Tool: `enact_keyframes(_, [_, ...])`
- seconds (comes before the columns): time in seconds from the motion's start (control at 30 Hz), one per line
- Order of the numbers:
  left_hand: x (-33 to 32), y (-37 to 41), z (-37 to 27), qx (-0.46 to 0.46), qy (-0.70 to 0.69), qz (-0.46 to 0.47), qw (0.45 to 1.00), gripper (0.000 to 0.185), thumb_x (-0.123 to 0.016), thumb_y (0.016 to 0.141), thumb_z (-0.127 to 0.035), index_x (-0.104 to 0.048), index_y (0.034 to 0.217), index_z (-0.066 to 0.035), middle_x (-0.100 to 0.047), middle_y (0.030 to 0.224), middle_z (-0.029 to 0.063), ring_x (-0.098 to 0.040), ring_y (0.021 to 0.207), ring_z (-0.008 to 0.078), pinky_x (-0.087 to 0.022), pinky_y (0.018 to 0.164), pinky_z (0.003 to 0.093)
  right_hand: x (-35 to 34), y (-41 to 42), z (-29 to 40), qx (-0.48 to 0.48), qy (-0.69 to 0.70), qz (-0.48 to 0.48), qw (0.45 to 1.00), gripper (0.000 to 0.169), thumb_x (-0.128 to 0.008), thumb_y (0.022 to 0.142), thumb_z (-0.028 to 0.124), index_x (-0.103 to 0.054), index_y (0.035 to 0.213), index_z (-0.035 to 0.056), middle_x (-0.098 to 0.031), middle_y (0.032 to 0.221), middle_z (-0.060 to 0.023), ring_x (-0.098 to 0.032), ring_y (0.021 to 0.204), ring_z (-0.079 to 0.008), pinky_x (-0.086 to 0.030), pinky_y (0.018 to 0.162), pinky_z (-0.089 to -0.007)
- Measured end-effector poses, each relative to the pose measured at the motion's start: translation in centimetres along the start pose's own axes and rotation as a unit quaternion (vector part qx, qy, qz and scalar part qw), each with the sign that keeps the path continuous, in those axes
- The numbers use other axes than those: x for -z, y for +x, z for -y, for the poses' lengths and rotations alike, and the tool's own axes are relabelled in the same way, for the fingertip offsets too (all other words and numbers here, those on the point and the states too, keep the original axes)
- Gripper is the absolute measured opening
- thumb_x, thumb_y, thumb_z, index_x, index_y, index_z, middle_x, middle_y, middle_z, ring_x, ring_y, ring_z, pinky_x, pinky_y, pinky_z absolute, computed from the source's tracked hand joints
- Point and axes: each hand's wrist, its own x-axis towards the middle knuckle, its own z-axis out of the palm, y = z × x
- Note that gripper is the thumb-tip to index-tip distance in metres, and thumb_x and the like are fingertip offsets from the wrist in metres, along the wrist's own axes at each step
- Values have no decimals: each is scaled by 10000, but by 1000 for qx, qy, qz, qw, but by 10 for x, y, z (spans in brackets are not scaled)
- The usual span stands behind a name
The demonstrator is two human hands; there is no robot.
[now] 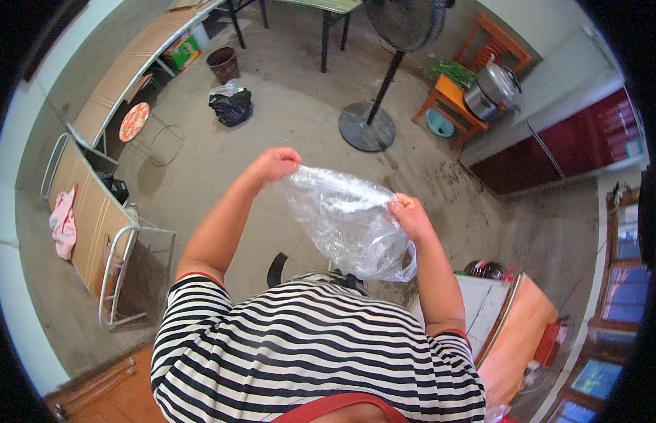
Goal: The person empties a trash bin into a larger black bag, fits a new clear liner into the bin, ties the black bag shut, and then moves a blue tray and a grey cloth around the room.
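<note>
A clear plastic bag (349,222) is stretched between my two hands in front of my body, above the floor. My left hand (277,163) pinches its upper left corner. At its right side, my right hand (410,214) grips the edge with fingers closed on it. The bag hangs loose and crumpled below, towards my striped shirt. I cannot tell whether anything is in it.
A black plastic bag (231,106) stands by a brown bucket (223,62). Ahead is a pedestal fan (367,127). A round-topped stool (134,122) and metal-framed bed (90,232) are left; a wooden chair (449,106) and refrigerator (550,148) are right.
</note>
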Motion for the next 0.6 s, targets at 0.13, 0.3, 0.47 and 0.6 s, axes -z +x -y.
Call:
enact_keyframes(0.13, [77, 17, 3, -82, 29, -283, 955, 95, -498, 679, -80, -538, 756, -42, -485, 619, -35, -431, 569, 53, -352, 484, 185, -11, 81, 39, 10, 44, 77, 996, 162, -468, 745, 209, -517, 749, 54, -481, 604, 24, -438, 521, -64, -362, 482, -196])
enact_keyframes(0.3, [114, -5, -3, -137, 17, -491, 860, 264, -511, 650, -64, -493, 912, -30, -496, 844, 44, -467, 725, 114, -391, 638, 226, -49, 178, 87, 32, 93, 111, 989, 211, -463, 758, 245, -511, 789, 43, -497, 651, 9, -455, 520, -68, -345, 434, -183])
enact_keyframes(0.47, [134, -18, -28, -182, 136, -483, 845, 459, -517, 641, -76, -371, 1073, -26, -380, 1058, 92, -418, 860, 152, -369, 717, 259, -147, 256, 138, 63, 26, 192, 979, 213, -452, 764, 257, -510, 748, 52, -481, 621, 26, -446, 522, -53, -339, 430, -178])
enact_keyframes(0.6, [187, -23, -14, -213, -85, -575, 785, 554, -520, 647, -96, -279, 1141, -24, -316, 1112, 108, -385, 926, 172, -341, 774, 285, -217, 291, 156, 119, -21, 261, 958, 224, -445, 764, 256, -509, 698, 52, -462, 604, 36, -414, 521, -45, -325, 437, -177])
